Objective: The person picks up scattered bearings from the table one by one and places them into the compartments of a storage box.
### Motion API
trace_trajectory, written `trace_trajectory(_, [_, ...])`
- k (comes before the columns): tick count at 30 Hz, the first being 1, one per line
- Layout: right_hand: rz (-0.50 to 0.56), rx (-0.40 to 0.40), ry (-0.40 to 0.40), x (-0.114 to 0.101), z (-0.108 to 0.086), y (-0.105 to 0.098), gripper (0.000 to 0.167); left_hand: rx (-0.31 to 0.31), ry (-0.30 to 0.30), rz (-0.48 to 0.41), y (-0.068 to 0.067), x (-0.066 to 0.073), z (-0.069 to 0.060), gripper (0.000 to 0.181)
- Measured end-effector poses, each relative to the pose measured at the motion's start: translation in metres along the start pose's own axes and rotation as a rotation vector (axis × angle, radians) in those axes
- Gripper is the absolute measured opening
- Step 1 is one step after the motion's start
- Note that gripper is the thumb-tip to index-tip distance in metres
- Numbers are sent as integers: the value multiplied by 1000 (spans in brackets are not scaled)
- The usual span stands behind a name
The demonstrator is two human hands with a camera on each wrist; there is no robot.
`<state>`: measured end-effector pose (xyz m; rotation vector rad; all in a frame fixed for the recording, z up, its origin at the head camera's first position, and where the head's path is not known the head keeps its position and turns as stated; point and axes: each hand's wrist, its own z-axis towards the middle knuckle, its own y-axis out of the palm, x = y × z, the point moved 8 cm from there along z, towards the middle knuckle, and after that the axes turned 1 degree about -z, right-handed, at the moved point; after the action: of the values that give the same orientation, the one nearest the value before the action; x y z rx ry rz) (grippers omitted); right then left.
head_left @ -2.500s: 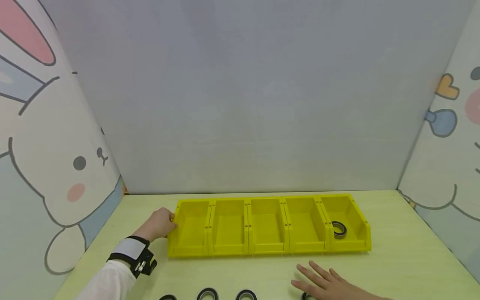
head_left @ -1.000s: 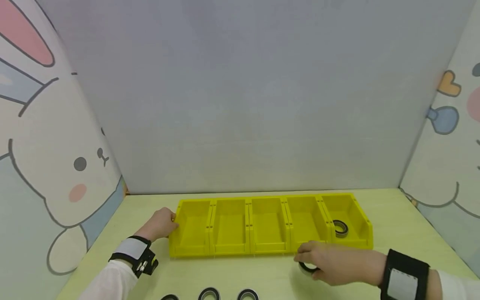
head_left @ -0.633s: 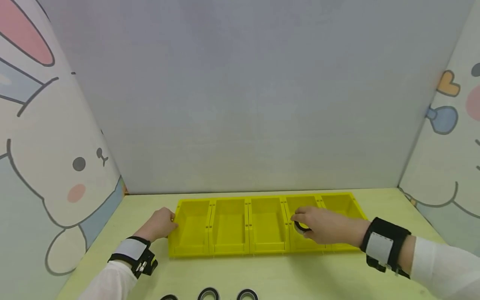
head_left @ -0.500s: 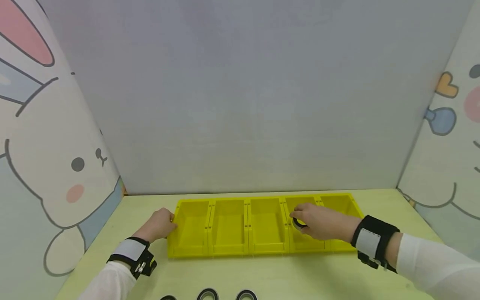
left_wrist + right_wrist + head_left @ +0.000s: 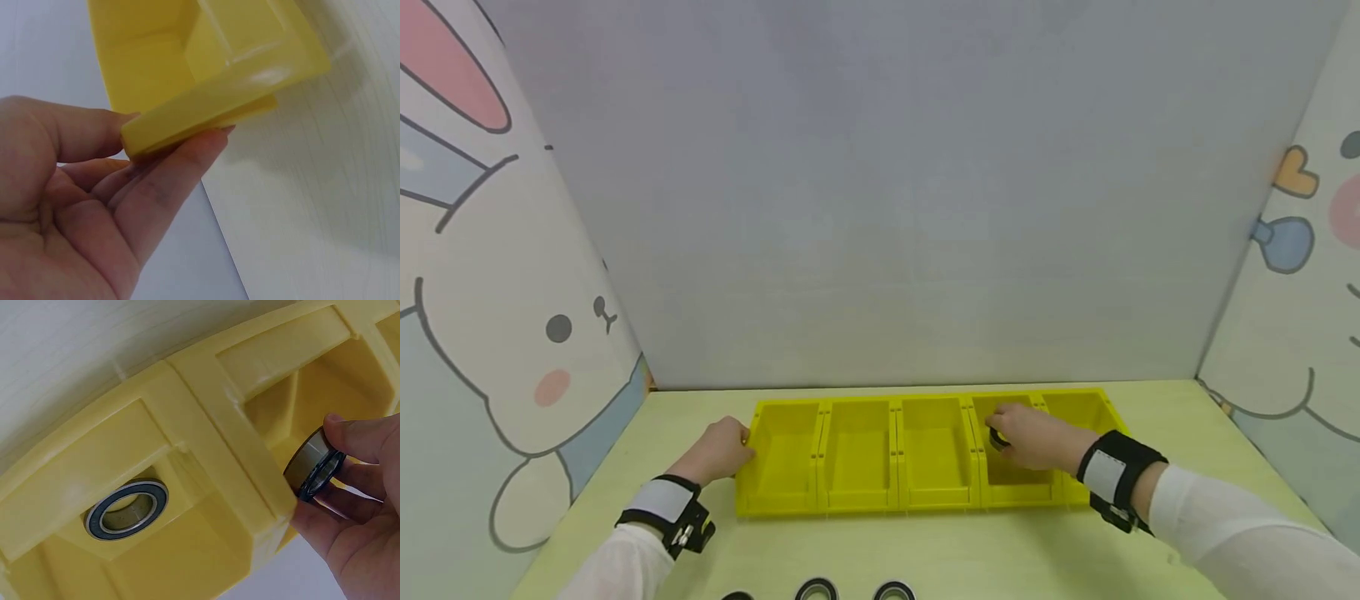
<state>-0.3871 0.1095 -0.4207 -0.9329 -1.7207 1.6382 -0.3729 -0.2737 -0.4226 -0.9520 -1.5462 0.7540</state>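
A row of joined yellow bins (image 5: 859, 502) stands on the table. At its left end my left hand (image 5: 718, 448) grips the side wall; in the left wrist view the thumb and fingers of that hand (image 5: 106, 187) pinch the yellow edge (image 5: 206, 106). My right hand (image 5: 1037, 437) is over the second bin from the right, holding a bearing (image 5: 997, 439). In the right wrist view the hand (image 5: 369, 494) pinches this bearing (image 5: 309, 464), tilted, at the bin's opening. Another bearing (image 5: 127, 509) lies in the end bin beside it, hidden by my arm in the head view.
Three bearings lie along the bottom edge of the head view: one at the left (image 5: 737, 596), one in the middle (image 5: 816, 588) and one at the right (image 5: 894, 590). A grey wall (image 5: 917, 192) rises behind the table (image 5: 1195, 433), with cartoon-printed panels at both sides.
My right hand has picked up a bearing from the table in front of the bins and carried it up over the second bin from the right. My left hand has stayed on the bin's side.
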Motion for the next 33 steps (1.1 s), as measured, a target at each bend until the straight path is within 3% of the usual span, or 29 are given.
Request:
trace_trajectory(10, [18,-5,6,6,8,28,16,-7,-17,-6,1,-1,1,22])
trace_trajectory(25, [19,33,-1,6,14,40,10,-15,-31,-12,1,-1,1,23])
trace_trajectory(33, [22,29,18,5,15,42,9,-4,-3,-9,0,0,1,16])
